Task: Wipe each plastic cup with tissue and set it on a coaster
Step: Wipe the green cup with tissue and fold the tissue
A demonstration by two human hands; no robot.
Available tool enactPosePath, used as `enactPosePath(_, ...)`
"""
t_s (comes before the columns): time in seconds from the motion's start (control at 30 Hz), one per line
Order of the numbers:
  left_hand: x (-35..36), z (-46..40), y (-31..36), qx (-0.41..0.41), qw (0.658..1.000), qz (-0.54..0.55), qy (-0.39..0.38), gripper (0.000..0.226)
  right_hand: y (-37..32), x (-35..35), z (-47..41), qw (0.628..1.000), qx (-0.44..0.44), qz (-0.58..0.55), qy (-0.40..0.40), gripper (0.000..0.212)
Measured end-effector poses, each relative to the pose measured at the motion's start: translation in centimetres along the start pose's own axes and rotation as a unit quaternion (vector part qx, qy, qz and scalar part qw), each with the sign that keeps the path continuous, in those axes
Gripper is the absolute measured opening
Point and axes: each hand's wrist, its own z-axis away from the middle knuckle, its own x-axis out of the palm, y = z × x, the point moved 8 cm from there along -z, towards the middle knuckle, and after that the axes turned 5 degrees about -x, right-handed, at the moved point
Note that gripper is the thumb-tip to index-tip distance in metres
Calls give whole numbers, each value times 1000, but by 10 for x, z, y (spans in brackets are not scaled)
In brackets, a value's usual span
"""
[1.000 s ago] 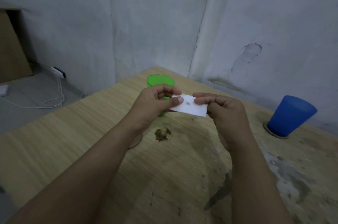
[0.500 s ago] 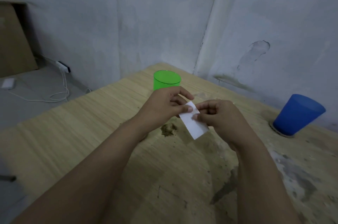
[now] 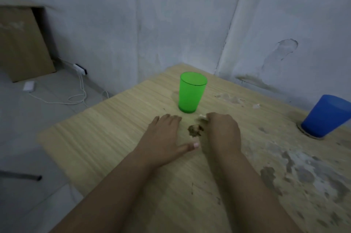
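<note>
A green plastic cup (image 3: 191, 92) stands upright on the wooden table (image 3: 117, 130), just beyond my hands. Palm down, my left hand (image 3: 165, 137) lies flat on the table with fingers spread and holds nothing. To its right, my right hand (image 3: 222, 130) is curled on the table, and a small white bit of tissue (image 3: 202, 117) shows at its fingertips. A brown stain (image 3: 195, 131) sits between the two hands. At the far right a blue plastic cup (image 3: 326, 116) stands on a round coaster (image 3: 311, 136).
Grey walls meet in a corner right behind the table. The table's left edge drops to a floor with a white cable (image 3: 76, 97), a power strip (image 3: 80, 69), a cardboard sheet (image 3: 22, 46) and a dark rod (image 3: 20, 175). Worn grey patches (image 3: 303, 173) mark the table's right side.
Both hands have dropped from in front of the green cup down onto the table. The flat white tissue held between them is now mostly hidden in my right hand; my left hand let go.
</note>
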Motion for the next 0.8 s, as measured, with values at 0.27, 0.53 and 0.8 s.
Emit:
enactPosePath(0.27, 15, 3, -7, -42, 996, -68, -25, 117, -27, 25, -2, 992, -65, 16, -104, 29)
enactPosePath(0.53, 19, 2, -5, -43, 996, -69, -44, 124, -14, 15, 19, 975, -160, 47, -144, 36)
enactPosePath(0.8, 18, 3, -5, -37, 996, -62, -48, 128, -32, 20, 23, 966, -208, 15, -152, 42)
